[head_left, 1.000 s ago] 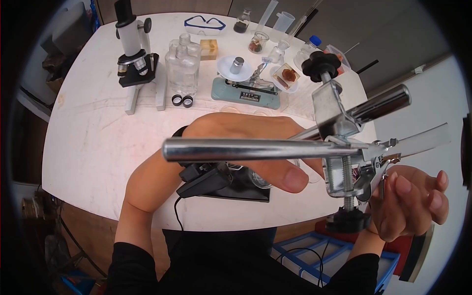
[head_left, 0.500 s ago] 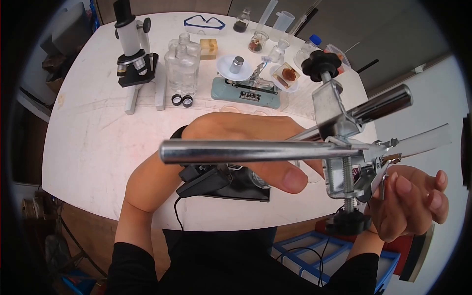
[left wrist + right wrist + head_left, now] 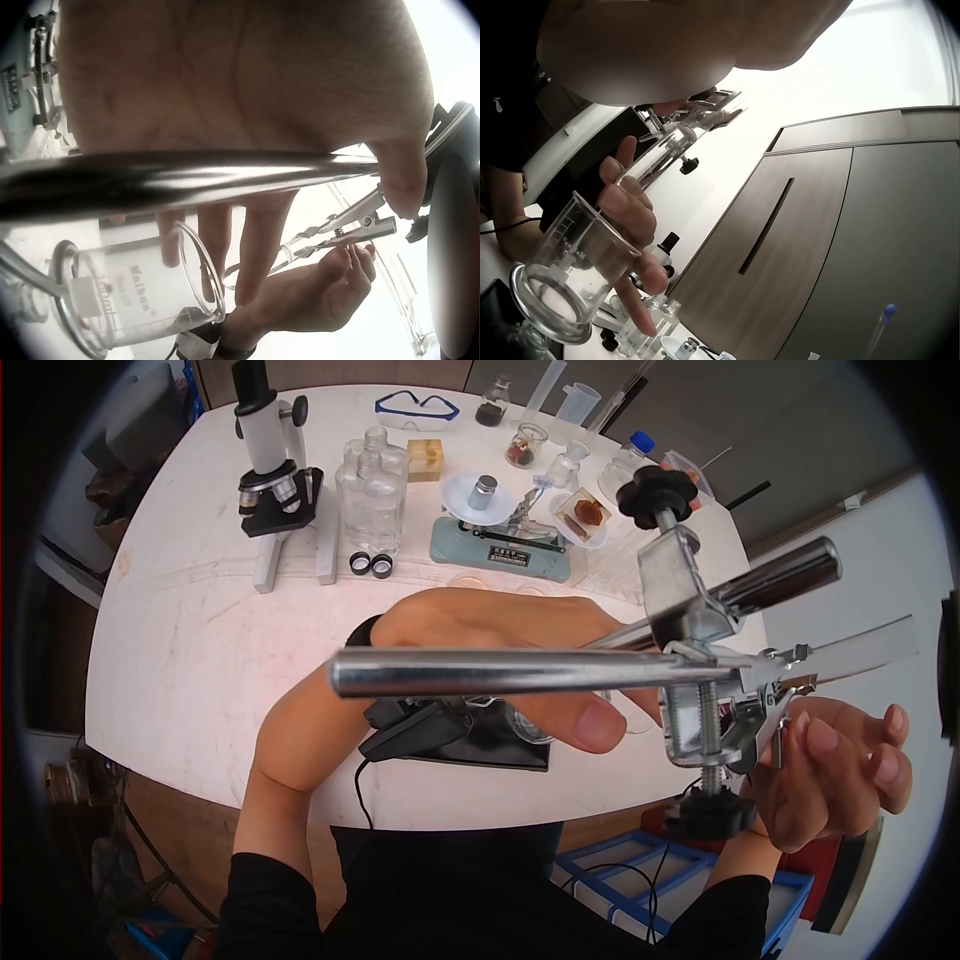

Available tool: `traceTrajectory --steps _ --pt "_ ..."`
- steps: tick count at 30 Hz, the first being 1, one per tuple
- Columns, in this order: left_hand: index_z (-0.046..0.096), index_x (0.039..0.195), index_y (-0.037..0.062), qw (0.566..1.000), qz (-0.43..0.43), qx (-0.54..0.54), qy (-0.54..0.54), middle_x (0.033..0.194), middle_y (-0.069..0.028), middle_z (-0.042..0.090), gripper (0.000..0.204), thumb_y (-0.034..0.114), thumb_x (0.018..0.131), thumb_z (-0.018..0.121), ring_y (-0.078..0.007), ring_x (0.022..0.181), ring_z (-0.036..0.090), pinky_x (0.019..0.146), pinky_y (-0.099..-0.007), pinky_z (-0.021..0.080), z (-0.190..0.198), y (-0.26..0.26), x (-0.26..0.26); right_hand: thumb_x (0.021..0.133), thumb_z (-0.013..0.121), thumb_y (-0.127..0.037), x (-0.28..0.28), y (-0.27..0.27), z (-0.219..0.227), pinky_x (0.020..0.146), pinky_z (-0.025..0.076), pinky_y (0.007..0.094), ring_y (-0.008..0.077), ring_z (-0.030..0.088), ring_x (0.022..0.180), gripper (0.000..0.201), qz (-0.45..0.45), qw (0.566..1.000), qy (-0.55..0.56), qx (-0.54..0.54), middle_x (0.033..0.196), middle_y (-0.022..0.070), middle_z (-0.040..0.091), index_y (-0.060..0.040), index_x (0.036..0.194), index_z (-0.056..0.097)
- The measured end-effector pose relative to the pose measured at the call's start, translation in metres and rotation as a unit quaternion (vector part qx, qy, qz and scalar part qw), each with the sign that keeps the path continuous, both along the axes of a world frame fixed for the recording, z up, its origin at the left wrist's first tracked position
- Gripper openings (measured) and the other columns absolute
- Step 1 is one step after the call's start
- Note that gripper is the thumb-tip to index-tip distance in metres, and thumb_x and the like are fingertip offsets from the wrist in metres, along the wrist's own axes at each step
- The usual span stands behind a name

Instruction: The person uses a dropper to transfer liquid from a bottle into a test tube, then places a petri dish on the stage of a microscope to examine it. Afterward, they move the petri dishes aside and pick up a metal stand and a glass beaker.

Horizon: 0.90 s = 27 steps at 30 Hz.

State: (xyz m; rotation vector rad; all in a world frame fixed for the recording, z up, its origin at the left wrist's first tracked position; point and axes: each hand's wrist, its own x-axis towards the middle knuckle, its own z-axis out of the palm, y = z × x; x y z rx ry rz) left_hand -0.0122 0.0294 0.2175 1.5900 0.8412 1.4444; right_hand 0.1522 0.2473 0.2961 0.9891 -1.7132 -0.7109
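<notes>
My left hand reaches under the clamp's horizontal arm. Its thumb and fingers lie around the retort stand's upright rod, which crosses the palm in the left wrist view; a few fingers stay fairly straight. With thumb and fingertips, my right hand pinches the small screw of the clamp. A clear glass test tube sticks out from the clamp's jaws. The boss head with black knobs joins arm and upright. Close by my left fingers stands a glass beaker above a metal ring.
The stand's black base sits near the table's front edge. Behind it are a microscope, bottles, two black caps, a balance, goggles and several glass vessels at the back right.
The clamp, its arm and the test tube have sunk very slightly in the head view. Both hands keep nearly the same place and hold.
</notes>
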Motion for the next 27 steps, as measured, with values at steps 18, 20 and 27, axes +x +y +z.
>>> traceTrajectory --steps 18,20,27 --pt "0.059 0.118 -0.0100 0.996 -0.041 0.070 -0.034 0.101 -0.0252 0.066 0.073 0.056 0.088 0.056 -0.0302 0.091 0.063 0.078 -0.0341 0.050 -0.017 0.013 -0.002 0.083 0.074 -0.018 0.003 -0.001 -0.002 0.109 0.037 0.0432 0.0184 0.030 0.131 0.019 -0.014 0.999 -0.028 -0.038 0.106 -0.0056 0.053 -0.0174 0.091 0.057" --pt "0.060 0.118 -0.0097 0.992 -0.027 0.125 0.019 0.102 -0.0254 0.066 0.070 0.054 0.089 0.057 -0.0301 0.091 0.063 0.078 -0.0341 0.050 -0.018 0.012 -0.002 0.083 0.074 -0.018 0.003 -0.002 -0.004 0.110 0.037 0.0431 0.0183 0.030 0.131 0.019 -0.015 0.999 -0.020 -0.048 0.106 -0.0058 0.052 -0.0176 0.091 0.057" --pt "0.060 0.118 -0.0091 0.992 -0.001 0.123 0.003 0.103 -0.0247 0.066 0.066 0.051 0.089 0.059 -0.0301 0.093 0.063 0.079 -0.0344 0.050 -0.021 0.011 0.004 0.084 0.073 -0.018 0.003 0.000 -0.003 0.110 0.037 0.0426 0.0184 0.030 0.131 0.019 -0.022 0.999 -0.022 -0.039 0.107 -0.0063 0.052 -0.0177 0.093 0.057"
